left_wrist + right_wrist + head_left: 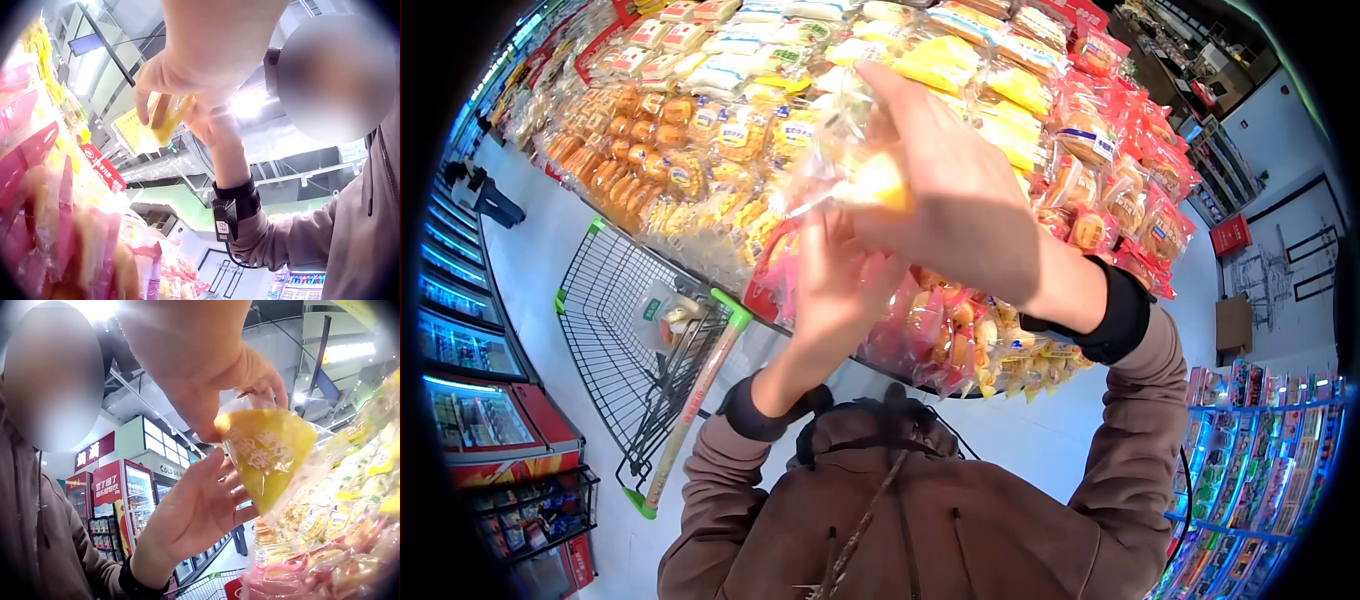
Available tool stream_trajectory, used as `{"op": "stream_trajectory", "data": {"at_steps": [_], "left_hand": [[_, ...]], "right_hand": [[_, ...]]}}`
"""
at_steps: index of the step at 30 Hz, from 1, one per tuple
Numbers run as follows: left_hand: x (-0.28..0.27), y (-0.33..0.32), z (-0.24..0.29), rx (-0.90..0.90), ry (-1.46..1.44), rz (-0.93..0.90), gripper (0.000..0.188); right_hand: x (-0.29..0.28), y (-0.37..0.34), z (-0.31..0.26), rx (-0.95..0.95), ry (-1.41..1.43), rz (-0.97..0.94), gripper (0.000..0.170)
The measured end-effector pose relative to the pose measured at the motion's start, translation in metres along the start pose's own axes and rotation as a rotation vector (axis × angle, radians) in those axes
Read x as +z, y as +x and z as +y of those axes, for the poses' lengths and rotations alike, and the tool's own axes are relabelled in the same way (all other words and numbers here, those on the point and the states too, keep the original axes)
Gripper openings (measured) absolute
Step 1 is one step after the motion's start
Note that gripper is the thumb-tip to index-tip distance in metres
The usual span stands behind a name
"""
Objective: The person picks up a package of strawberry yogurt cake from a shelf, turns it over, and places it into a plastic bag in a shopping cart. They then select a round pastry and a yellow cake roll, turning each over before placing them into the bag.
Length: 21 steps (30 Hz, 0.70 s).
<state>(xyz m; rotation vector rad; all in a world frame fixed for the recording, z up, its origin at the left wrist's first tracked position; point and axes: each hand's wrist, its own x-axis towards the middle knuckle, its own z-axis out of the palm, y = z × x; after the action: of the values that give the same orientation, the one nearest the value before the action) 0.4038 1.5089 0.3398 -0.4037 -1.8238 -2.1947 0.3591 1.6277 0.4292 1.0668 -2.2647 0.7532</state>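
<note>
A packaged pastry (pixel 265 453) in clear wrap, with a yellow panel bearing white characters, is held up over the display. In the right wrist view my right hand (pixel 231 369) grips its upper edge from above. Lower down, my left hand (pixel 194 515) has its fingers bent against the pack's side and lower edge. The left wrist view catches the left hand (pixel 206 56) curled about the pastry (pixel 165 119), with a brown side showing. In the head view the right hand (pixel 960 180) partly covers the package (pixel 880 180), and glare washes out its print.
The display is heaped with wrapped breads (pixel 640 140), yellow packs (pixel 940 62) and red-wrapped buns (pixel 1090 130). A shopping cart (pixel 615 290) with a bag inside stands at the left. Coolers (pixel 475 345) line the left aisle; a person (pixel 490 195) stands there. Stocked shelves (pixel 1260 460) are at right.
</note>
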Motion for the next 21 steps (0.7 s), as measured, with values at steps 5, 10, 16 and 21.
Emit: {"op": "stream_trajectory", "data": {"at_steps": [5,10,16,21], "left_hand": [[-0.015,-0.016,-0.011,-0.012,-0.196,0.094,0.041],[-0.035,-0.023,-0.017,0.041,-0.207,0.029,0.026],[-0.049,-0.008,0.018,-0.258,-0.486,0.150,0.016],[-0.062,-0.010,0.012,-0.325,-0.575,0.060,0.022]], "right_hand": [[0.016,-0.001,-0.031,-0.012,-0.105,-0.081,0.080],[0.022,0.007,-0.043,0.035,0.011,-0.180,0.083],[0.001,-0.004,-0.044,0.241,0.127,-0.080,0.076],[0.017,-0.033,-0.040,0.632,0.767,0.083,0.065]]}}
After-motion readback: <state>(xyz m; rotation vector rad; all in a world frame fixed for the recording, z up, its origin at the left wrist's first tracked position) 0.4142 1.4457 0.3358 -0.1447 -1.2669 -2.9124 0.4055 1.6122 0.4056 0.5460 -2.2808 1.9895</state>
